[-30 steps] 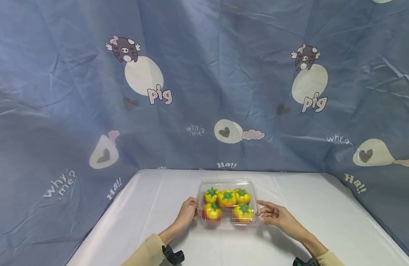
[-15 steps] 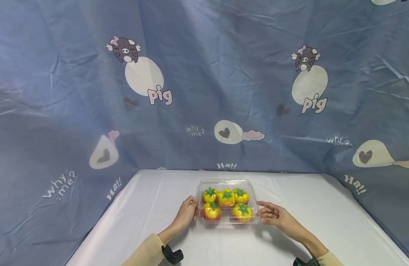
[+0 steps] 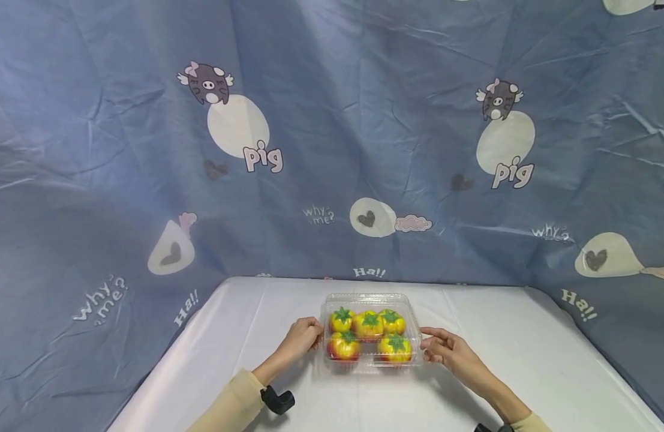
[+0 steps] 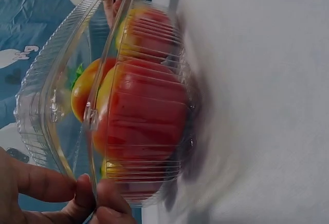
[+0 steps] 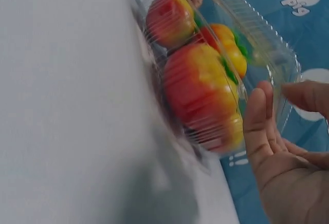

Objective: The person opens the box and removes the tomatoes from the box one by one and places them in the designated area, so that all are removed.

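Note:
A clear plastic clamshell box (image 3: 372, 363) stands on the white table, holding several yellow-and-red tomato-like fruits (image 3: 367, 324) with green leafy tops. In both wrist views a gap shows along the side between the lid rim (image 4: 50, 98) and the base rim. My left hand (image 3: 302, 336) is at the box's left side, thumb and fingertips pinching its rim near a corner. On the opposite side, my right hand (image 3: 456, 357) holds the lid's edge between thumb (image 5: 308, 94) and fingers. Parts of the fruits are blurred behind the ridged plastic.
White cloth covers the table (image 3: 267, 318). A blue printed curtain (image 3: 332, 150) hangs behind it and along both sides. Dark wrist straps (image 3: 278, 400) sit at the sleeve ends.
The box stays nearly in place between both hands. My left hand and wrist have shifted slightly upward in view; the whole head view has moved a little.

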Demonstrator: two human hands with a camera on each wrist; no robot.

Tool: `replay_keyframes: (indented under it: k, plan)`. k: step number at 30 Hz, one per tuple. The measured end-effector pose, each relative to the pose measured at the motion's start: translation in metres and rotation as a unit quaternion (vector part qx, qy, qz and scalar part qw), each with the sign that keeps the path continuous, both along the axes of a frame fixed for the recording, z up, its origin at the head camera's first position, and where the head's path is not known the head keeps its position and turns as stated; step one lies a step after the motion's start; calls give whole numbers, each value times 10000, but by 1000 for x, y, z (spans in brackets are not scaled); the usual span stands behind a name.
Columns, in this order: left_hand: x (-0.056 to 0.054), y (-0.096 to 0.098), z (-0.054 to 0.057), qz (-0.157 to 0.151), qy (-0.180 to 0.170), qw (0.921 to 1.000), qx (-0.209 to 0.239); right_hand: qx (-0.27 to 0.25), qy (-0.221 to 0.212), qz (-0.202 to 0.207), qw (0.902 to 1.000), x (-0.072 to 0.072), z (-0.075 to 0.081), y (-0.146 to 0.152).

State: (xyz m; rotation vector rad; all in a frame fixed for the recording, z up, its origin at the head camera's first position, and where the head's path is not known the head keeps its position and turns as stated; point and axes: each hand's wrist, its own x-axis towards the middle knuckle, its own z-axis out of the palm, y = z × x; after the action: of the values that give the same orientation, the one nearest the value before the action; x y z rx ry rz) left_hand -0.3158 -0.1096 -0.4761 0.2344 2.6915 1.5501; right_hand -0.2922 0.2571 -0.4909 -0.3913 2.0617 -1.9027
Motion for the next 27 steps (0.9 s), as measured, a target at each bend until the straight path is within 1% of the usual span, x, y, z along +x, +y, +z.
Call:
replay_keyframes:
  k: [2, 4, 7, 11, 13, 16, 19, 23, 24, 27]
  plan:
    - [-1, 0, 1, 48, 44, 9999, -137, 117, 46, -180, 9998, 0, 1, -3]
    - [-2, -1, 2, 80, 32, 9998, -182, 221, 90, -280, 9993, 2, 2, -5]
    - [-2, -2, 1, 145, 65, 9997, -187, 349, 197, -277, 9988, 4, 4, -6]
    - [-1, -3, 2, 294, 165, 9994, -125, 321, 185, -286, 9989, 5, 6, -8]
    - [0, -4, 3, 379, 170, 9991, -15, 262, 146, -320, 9990, 5, 7, -8]
    - [-1, -4, 4, 509, 91, 9985, 201, 206, 69, -512, 9985, 3, 9, -10]
    - [-3, -4, 5, 539, 59, 9980, 330, 228, 33, -835, 9962, 0, 11, -12]
    - [-6, -2, 8, 530, 48, 9970, 558, 228, 60, -1388, 9900, -4, 14, -18]
    - [-7, -2, 8, 526, 81, 9965, 651, 226, 90, -1491, 9885, -5, 15, -20]
    - [-11, 0, 8, 538, 77, 9914, 1193, 180, 202, -1694, 9852, -9, 16, -24]
